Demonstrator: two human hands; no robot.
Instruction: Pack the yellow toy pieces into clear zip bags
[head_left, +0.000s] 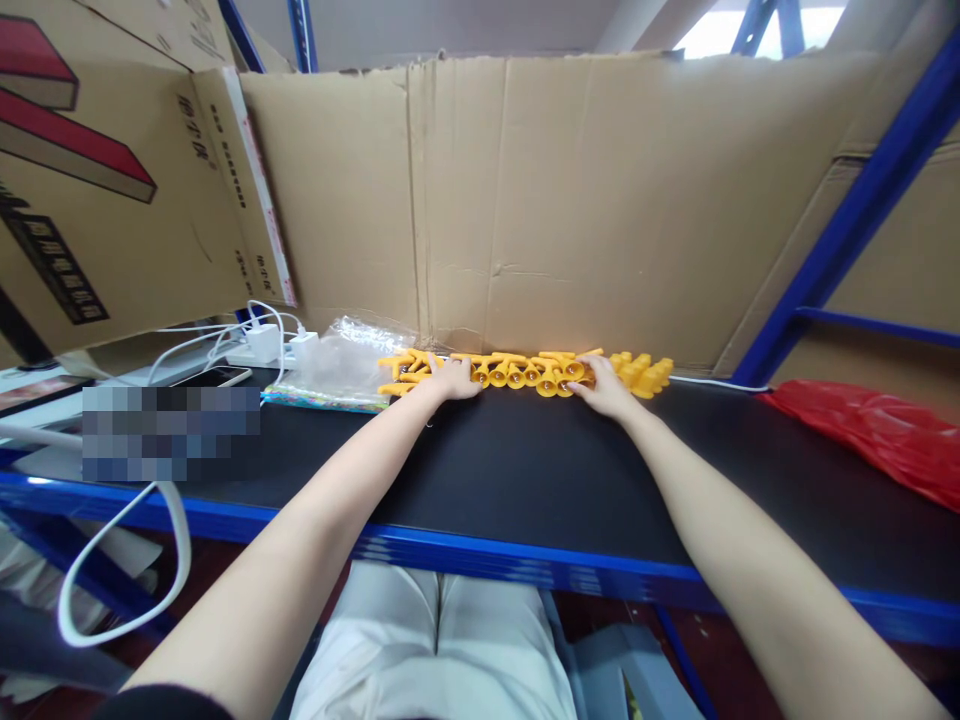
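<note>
A row of yellow plastic horn-shaped pieces (pixel 516 374) lies along the back of the black tabletop, against the cardboard. Several of their round, hollow ends face me, and stems cross over the top. My left hand (pixel 452 379) grips the pieces left of the row's middle, fingers on top. Toward the right, my right hand (pixel 606 388) closes on more of them, thumb in front and fingers above. More yellow pieces (pixel 645 374) stick out beyond my right hand, stacked with their ends to the right. How many pieces each hand holds is hidden.
Tall cardboard (pixel 615 210) walls the back. At left are a clear plastic bag (pixel 349 355), white chargers (pixel 262 342) with cables and a phone (pixel 214 377). A red plastic bag (pixel 874 435) lies right. A blue metal edge (pixel 525 555) borders the table's front.
</note>
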